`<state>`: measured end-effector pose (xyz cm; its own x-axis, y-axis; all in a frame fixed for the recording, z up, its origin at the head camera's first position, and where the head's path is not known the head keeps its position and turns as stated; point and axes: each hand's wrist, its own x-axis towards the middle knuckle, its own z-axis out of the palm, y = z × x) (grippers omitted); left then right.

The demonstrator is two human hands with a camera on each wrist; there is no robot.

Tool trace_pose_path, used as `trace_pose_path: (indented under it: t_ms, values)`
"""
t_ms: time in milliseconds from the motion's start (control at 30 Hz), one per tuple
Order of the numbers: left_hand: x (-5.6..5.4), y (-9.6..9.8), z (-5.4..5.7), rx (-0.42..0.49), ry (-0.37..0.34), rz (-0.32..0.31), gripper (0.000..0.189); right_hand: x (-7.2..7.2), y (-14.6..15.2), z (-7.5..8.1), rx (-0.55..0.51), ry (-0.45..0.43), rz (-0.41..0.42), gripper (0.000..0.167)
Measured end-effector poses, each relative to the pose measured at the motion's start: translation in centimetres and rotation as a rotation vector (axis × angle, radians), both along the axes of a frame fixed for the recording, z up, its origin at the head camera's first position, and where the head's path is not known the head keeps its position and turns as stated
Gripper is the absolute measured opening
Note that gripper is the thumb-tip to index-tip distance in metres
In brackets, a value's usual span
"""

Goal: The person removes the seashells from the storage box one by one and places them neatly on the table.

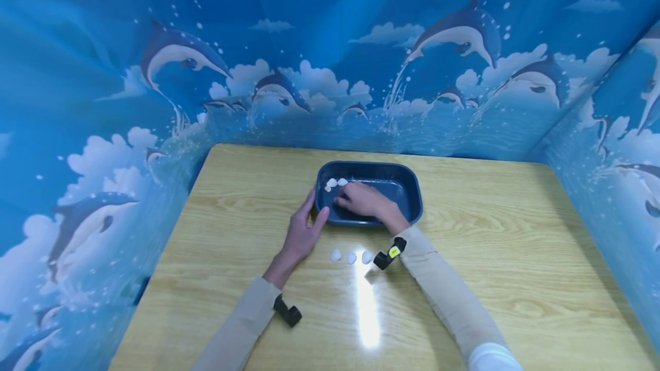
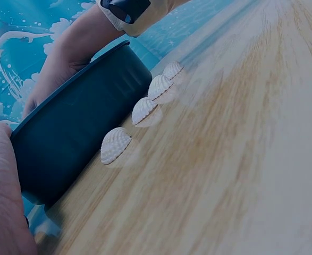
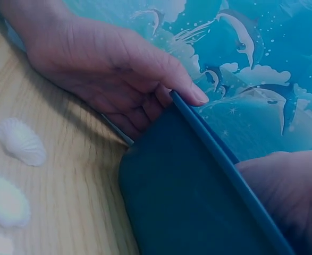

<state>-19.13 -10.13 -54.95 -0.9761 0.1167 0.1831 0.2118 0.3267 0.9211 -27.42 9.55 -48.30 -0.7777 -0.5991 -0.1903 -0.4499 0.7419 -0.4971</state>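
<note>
A dark blue rectangular basin (image 1: pixel 368 223) stands on the table. My left hand (image 1: pixel 303 231) holds its left end, with the thumb at the rim and the fingers along the outer wall. My right hand (image 1: pixel 363 199) reaches down inside, its fingertips close by a few white seashells (image 1: pixel 332 182) at the basin's left end. In both wrist views the basin wall hides those fingers, and I cannot tell whether they pinch a shell. In front of the basin, several ribbed white shells (image 2: pixel 116 145) lie in a row on the table.
The light wooden table (image 1: pixel 247 205) spreads out on both sides of the basin. A blue curtain with dolphins (image 1: pixel 289 113) rises behind its back edge and along the sides. Light glares off the tabletop between the forearms. Each wrist carries a small black camera (image 1: pixel 287 310).
</note>
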Motion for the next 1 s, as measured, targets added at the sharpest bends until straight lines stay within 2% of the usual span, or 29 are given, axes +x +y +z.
trace_pose_path:
  t_ms: [133, 233, 400, 533, 600, 833, 1000]
  values:
    - [0.0, 0.0, 0.1, -0.011, -0.003, 0.003, 0.068, 0.2, 0.4, 0.4, 0.052, -0.003, -0.086, 0.039]
    - [0.1, 0.1, 0.1, -0.019, -0.008, 0.006, 0.068, 0.4, 0.8, 0.7, 0.07, 0.002, -0.102, 0.039]
    - [0.1, 0.0, 0.0, -0.019, -0.014, 0.009, 0.069, 0.3, 1.3, 0.7, 0.025, 0.031, -0.036, 0.016]
    - [0.1, 0.0, -0.1, -0.021, -0.012, 0.007, 0.071, 0.3, 1.4, 0.3, -0.047, 0.031, 0.023, 0.033]
    - [0.1, 0.0, -0.1, -0.018, -0.009, 0.007, 0.069, 0.3, 1.4, 0.2, -0.056, 0.025, 0.045, 0.036]
    - [0.1, 0.1, -0.1, -0.01, -0.002, 0.007, 0.066, 0.3, 1.3, 0.1, -0.02, 0.046, 0.073, 0.02]
    - [0.1, 0.1, -0.1, -0.014, -0.007, 0.01, 0.067, 0.4, 1.3, 0.2, -0.021, 0.03, 0.071, 0.013]
